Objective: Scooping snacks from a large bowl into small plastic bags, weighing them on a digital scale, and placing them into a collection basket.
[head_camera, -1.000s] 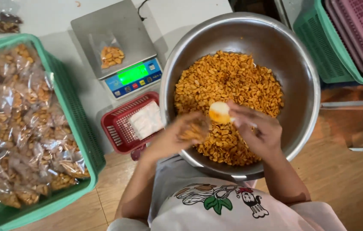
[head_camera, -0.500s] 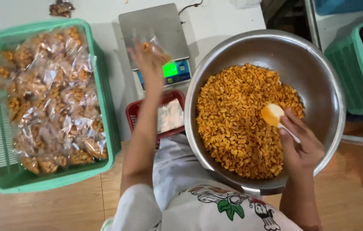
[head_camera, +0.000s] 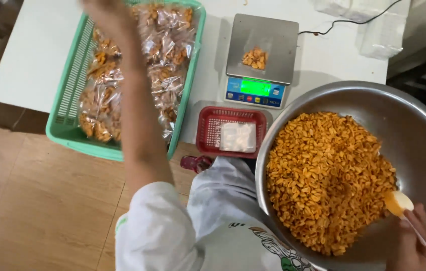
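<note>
Head view: left hand (head_camera: pixel 105 17) blurred over green basket (head_camera: pixel 67 115) of filled bags (head_camera: pixel 158 65), grip unreadable. Right hand (head_camera: pixel 416 248) closed on scoop (head_camera: pixel 398 202) in nut bowl (head_camera: pixel 373 105); many nuts (head_camera: pixel 323 175) remain unbagged.

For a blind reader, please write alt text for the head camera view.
Seen from above, a person's right hand holds a small scoop in a steel bowl of orange snacks, while the left hand reaches over a green basket of filled bags. A scale stands between them.
</note>
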